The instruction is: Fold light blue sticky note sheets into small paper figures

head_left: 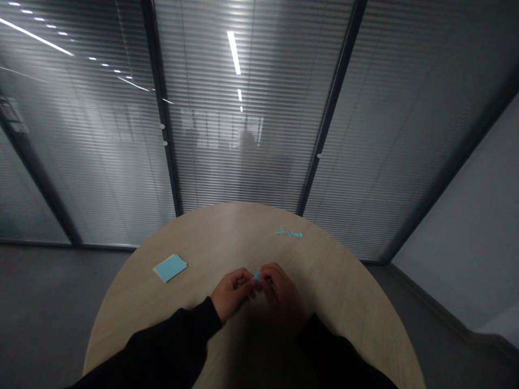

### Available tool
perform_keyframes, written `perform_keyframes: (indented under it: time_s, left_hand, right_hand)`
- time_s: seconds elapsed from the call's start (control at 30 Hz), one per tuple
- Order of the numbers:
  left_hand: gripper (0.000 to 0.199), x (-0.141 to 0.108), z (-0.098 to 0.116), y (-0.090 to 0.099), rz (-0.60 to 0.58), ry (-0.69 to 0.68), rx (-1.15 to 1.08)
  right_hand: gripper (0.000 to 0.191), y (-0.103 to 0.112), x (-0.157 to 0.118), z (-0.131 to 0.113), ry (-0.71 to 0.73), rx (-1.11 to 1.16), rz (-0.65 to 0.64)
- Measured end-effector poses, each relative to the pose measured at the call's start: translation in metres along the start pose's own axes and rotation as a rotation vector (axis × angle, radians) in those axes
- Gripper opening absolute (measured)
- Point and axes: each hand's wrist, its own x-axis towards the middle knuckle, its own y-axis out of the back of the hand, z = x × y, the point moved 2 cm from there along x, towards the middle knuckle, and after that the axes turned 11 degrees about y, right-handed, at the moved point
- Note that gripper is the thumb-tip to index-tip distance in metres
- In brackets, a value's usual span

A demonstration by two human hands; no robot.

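A small piece of blue paper (257, 276) shows between my two hands, mostly covered by the fingers. My left hand (233, 292) pinches it from the left, thumb toward me. From the other side my right hand (281, 292) grips it with thumb and bent fingers. Both hands are just above the table, close together near its middle. Farther off to the right lies a short row of small blue paper scraps (289, 233). On the left rests a stack of blue and yellow paper sheets (171, 268).
The round wooden table (227, 232) has its curved far edge near a glass partition with blinds (243, 162). Dark frame posts divide the glass. A pale wall (466, 232) stands on the right, and grey floor (52, 302) shows at the left.
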Motion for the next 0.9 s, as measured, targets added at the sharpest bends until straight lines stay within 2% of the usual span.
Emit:
perform_keyframes:
  time_s: [0.2, 0.53, 0.63, 0.73, 0.83, 0.9]
  left_hand:
    - [0.042, 0.001, -0.003, 0.003, 0.033, -0.028, 0.075]
    - [0.045, -0.001, 0.001, 0.001, 0.038, 0.023, 0.040]
    - [0.045, 0.000, -0.001, 0.002, 0.073, 0.054, 0.036]
    - [0.048, 0.001, 0.000, 0.003, 0.093, 0.077, 0.005]
    - [0.049, 0.000, 0.001, 0.003, 0.099, 0.081, -0.014]
    - [0.049, 0.000, 0.001, 0.002, 0.102, 0.077, -0.011]
  right_hand:
    - [0.024, -0.001, 0.000, 0.002, -0.009, -0.007, -0.003]
    - [0.018, -0.001, -0.002, 0.004, -0.093, -0.016, -0.007]
    - [0.017, 0.001, -0.003, 0.006, -0.148, 0.114, 0.046]
    - [0.032, 0.001, -0.005, 0.012, -0.220, 0.335, 0.138]
    - [0.040, 0.000, -0.006, 0.019, -0.367, 0.484, 0.194]
    - [0.038, -0.003, -0.007, 0.020, -0.461, 0.569, 0.110]
